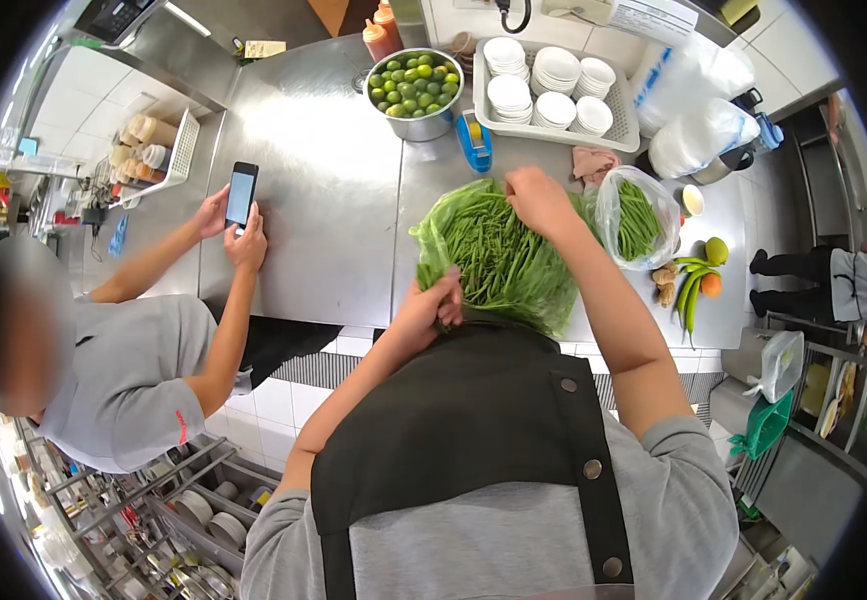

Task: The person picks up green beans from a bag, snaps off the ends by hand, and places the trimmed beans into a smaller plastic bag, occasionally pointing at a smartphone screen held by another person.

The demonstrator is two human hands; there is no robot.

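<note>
Grasping a small bunch [427, 274] of green beans in the left hand [436, 303], with fingers closed around it, at the near left edge of an open bag [555, 300]. Drawing thumb and fingers together on the right hand [541, 203], over the bag's far side; cannot tell whether around a bean, the plastic or nothing. Between both hands, heaped beans [493, 250]: thin, deep green, mostly short lengths, jumbled at many angles. Around them, crumpled see-through plastic with a pale green tint, spread on the steel counter [323, 230] right beside the dark apron [453, 400].

To the right, just past the forearm, a second bag [608, 222], clear and whitish, with longer beans [638, 220] lying more nearly side by side. Near it, a pinkish cloth [593, 163], then ginger [665, 283], green chillies [691, 300], a green fruit [716, 250] and an orange one [711, 286]. Beyond the open bag, a blue tape dispenser [475, 145], a metal pot [423, 127] full of limes [415, 85], and a tray [621, 133] of stacked white cups [555, 72]. Farther left, across bare steel, a co-worker [138, 370] with a phone [241, 194] in both hands.
</note>
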